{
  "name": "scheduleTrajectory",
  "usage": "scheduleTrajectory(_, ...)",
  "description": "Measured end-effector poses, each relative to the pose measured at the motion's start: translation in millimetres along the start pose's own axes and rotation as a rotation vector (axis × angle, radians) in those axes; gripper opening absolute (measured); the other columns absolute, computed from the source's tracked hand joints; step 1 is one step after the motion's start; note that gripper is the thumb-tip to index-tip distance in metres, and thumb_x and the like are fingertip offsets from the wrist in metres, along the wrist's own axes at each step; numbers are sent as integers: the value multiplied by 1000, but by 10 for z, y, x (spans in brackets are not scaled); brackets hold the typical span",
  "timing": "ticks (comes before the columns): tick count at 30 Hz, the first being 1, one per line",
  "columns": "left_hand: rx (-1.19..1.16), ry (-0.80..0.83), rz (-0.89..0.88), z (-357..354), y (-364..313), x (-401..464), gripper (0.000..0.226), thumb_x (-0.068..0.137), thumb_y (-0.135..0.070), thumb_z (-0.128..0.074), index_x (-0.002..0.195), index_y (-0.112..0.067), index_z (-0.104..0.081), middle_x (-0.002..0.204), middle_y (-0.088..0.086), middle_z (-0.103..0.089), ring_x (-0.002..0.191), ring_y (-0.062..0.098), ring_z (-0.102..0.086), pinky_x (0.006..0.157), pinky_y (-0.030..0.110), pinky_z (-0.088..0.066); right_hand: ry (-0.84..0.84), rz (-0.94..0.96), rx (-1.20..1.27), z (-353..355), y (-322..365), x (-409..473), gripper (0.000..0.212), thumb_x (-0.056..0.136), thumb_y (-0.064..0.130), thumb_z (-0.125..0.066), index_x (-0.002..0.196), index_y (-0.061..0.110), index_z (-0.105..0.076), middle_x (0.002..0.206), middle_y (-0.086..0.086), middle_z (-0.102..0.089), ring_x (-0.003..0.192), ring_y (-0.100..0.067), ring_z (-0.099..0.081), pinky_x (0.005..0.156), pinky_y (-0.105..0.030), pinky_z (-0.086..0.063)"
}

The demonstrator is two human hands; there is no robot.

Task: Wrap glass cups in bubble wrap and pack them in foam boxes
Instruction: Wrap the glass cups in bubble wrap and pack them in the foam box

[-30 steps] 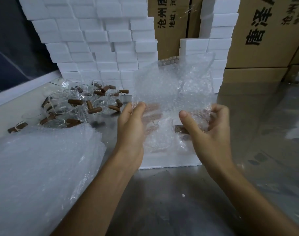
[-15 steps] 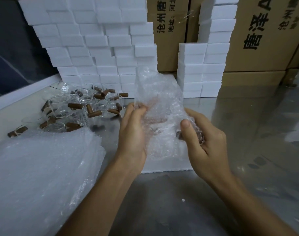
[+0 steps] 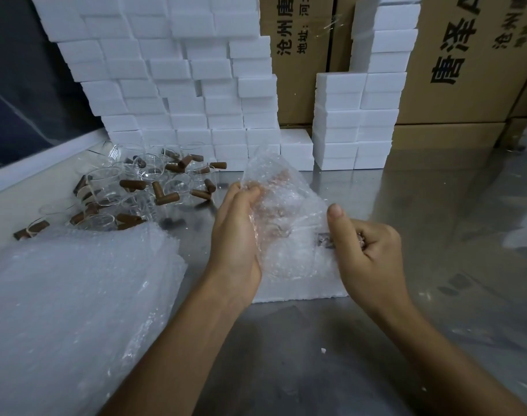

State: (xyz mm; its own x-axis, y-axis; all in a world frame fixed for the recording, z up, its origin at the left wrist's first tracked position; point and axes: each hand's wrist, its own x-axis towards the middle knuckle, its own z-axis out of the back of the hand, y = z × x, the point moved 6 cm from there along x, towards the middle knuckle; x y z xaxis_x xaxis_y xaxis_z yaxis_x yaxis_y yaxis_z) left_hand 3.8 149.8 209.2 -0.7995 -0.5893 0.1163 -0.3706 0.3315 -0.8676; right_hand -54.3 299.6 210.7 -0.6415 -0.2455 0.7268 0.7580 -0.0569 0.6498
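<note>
**packer_q:** What's sitting nearest?

**foamfan:** A thick stack of clear bubble wrap sheets (image 3: 76, 295) is lying left of the hands. Left hand (image 3: 236, 232) is curling round a crumpled bubble wrap sheet (image 3: 281, 211) bundled over a glass cup; right hand (image 3: 365, 250) is pinching its other end.

**packer_q:** And behind that?

**foamfan:** The bundle's hovering over a white foam box (image 3: 301, 291). Clear glass cups with brown wooden handles (image 3: 142, 190) are piling up beyond-left, white foam blocks (image 3: 172, 85) stacking behind them.

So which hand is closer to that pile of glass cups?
Left. The left hand grips the bubble wrap just right of the cups; the right hand is farther right.
</note>
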Motion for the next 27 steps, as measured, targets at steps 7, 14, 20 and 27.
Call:
scheduleTrajectory(7,52,52,-87,51,-133,60,18,91,-3,-50,83,-16,-59,101,8,-67,99,24,-60,87,39,-44,-30,-398,341,-8,-280,5,62,104,36,-50,55,14,-18,49,-2,-21,42,-12,-20,46,-25,-18)
scheduleTrajectory(14,62,119,-183,169,-299,122,52,78,25,-47,88,-20,-71,76,1,-69,67,13,-63,60,22,-50,-11,-239,180,70,-194,55,56,95,38,-50,44,18,-39,39,-6,-34,31,-16,-43,34,-34,-39)
scheduleTrajectory(20,356,210,-347,38,-360,8,26,74,-4,-62,70,-24,-78,74,-7,-73,73,7,-68,71,18,-52,-34,-118,98,120,-127,61,49,95,45,-49,49,30,-41,45,-3,-37,32,-13,-47,33,-36,-41)
scheduleTrajectory(27,1123,502,-695,-327,-189,-289,42,75,-59,-72,86,-18,-70,82,-18,-59,80,11,-61,79,37,-48,-150,-78,95,167,-149,50,50,101,35,-46,54,20,-40,45,1,-44,35,-8,-48,40,-16,-35)
